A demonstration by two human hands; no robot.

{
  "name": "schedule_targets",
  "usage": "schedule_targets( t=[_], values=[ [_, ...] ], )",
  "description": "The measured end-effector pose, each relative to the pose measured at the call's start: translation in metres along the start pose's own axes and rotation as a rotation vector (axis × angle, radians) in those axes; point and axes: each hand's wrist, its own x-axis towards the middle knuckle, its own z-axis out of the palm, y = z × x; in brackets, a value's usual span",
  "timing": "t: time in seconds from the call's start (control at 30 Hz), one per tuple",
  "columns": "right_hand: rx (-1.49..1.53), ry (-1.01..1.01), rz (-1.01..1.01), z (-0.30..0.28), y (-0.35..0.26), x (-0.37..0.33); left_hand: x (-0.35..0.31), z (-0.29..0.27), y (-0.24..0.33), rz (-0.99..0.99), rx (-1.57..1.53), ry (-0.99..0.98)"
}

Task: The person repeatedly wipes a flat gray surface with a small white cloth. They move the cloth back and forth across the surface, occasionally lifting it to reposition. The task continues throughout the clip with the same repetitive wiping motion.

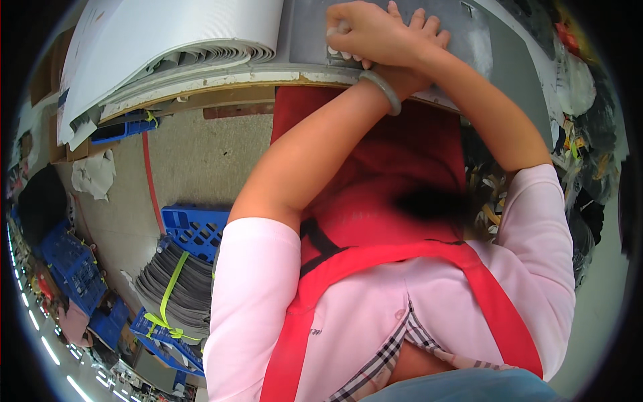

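Observation:
My forearms cross over the work table, the right one on top. My left hand [426, 28], below a pale bangle [383, 92], lies with its fingers spread on a dark grey sheet [309, 33]. The right forearm hides part of that hand. My right hand [368, 32] is curled closed to its left, above the same sheet. A small whitish thing [342, 27] shows at its curled fingers; its kind cannot be made out. Beside my hands, a thick stack of sheets [221, 52] folds over under a large white sheet [181, 23].
The table's worn front edge [234, 79] runs close to my red apron [375, 167]. On the floor at left, a bundle of grey sheets [175, 285] tied with yellow-green strap sits by blue crates [194, 224]. Scraps and dark plastic bags [593, 134] crowd the right side.

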Motion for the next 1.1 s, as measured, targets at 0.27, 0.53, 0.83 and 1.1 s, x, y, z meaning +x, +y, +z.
schedule_targets(
  t=[0.27,0.53,0.83,1.1],
  values=[
    [-0.351,0.131,0.069,0.006,-0.01,-0.03,-0.008,0.035,-0.009,-0.027,0.056,-0.236],
    [-0.381,0.142,0.119,0.011,-0.014,-0.044,0.005,0.023,-0.003,-0.071,0.07,-0.341],
    [-0.528,0.605,0.332,0.054,0.004,-0.027,0.013,0.014,0.001,-0.103,0.002,-0.394],
    [0.289,0.29,-0.11,-0.066,0.075,-0.04,0.007,0.021,0.001,-0.054,-0.184,0.006]
  ],
)
